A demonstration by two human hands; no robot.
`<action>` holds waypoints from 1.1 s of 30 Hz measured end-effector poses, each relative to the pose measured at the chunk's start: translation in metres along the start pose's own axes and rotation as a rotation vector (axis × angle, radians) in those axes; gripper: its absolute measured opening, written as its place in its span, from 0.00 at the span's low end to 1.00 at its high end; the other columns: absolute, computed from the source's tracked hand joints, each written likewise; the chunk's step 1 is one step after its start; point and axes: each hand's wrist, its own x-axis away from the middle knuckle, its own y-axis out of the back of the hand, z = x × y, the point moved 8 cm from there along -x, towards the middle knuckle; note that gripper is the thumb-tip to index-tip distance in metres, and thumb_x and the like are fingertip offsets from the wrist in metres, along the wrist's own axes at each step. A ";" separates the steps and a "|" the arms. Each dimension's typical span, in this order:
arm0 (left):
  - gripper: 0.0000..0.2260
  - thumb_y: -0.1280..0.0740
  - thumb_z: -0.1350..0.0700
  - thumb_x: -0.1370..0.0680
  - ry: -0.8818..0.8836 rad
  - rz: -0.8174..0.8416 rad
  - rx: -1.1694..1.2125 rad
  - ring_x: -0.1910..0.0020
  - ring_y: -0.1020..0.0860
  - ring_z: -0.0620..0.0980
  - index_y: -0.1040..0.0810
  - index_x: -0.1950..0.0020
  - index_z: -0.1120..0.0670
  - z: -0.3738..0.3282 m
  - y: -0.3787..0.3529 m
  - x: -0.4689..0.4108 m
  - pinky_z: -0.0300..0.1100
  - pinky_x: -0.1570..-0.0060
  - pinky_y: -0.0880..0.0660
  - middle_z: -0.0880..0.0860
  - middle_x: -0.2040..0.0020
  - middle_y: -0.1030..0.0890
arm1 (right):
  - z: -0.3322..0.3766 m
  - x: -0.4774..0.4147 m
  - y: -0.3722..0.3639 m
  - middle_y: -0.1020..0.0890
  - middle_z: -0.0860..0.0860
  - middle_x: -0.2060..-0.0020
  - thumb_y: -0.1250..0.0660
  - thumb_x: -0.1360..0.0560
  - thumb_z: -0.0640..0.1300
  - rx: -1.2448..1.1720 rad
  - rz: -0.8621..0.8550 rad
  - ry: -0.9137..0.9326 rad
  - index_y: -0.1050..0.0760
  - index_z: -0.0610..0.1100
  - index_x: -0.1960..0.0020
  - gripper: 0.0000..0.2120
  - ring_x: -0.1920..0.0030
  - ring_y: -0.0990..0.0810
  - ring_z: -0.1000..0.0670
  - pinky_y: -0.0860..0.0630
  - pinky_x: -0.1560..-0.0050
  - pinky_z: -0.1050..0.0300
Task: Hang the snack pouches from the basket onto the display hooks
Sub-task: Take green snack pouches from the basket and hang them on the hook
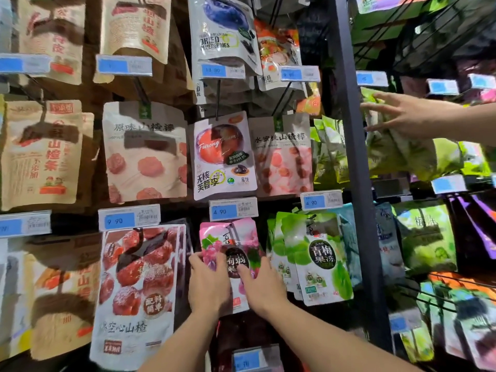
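head view: the left hand (pixel 208 285) and right hand (pixel 264 288) grip a glossy pink grape-printed snack pouch (pixel 230 236) by its sides, thumbs on its front. it hangs just below a blue "4 90" price tag (pixel 233 211).

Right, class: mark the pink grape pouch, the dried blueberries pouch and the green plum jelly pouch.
pink grape pouch (pixel 247 232): head view, its pink top panel.
dried blueberries pouch (pixel 218 41): head view, its printed name.
green plum jelly pouch (pixel 320 255): head view, its dark round label.
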 end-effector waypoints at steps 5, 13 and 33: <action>0.25 0.40 0.31 0.23 0.098 0.014 0.118 0.51 0.21 0.57 0.33 0.39 0.50 0.003 0.004 -0.014 0.50 0.50 0.27 0.54 0.50 0.21 | 0.003 0.005 -0.007 0.17 0.52 0.66 0.27 0.37 0.56 -0.363 0.232 0.060 0.25 0.41 0.49 0.24 0.67 0.20 0.52 0.23 0.58 0.54; 0.19 0.40 0.35 0.20 -0.033 0.000 0.273 0.56 0.22 0.49 0.32 0.44 0.50 -0.004 0.005 0.000 0.50 0.57 0.26 0.51 0.53 0.21 | 0.009 0.021 0.005 0.16 0.52 0.57 0.27 0.31 0.42 -0.556 0.137 0.250 0.25 0.52 0.46 0.16 0.59 0.19 0.57 0.20 0.54 0.57; 0.42 0.53 0.18 0.31 0.228 0.197 0.521 0.44 0.19 0.55 0.24 0.34 0.45 0.022 -0.024 -0.036 0.58 0.36 0.25 0.53 0.44 0.16 | 0.006 -0.021 -0.007 0.23 0.46 0.33 0.33 0.41 0.76 -0.480 0.131 -0.021 0.39 0.47 0.24 0.55 0.33 0.25 0.45 0.32 0.28 0.44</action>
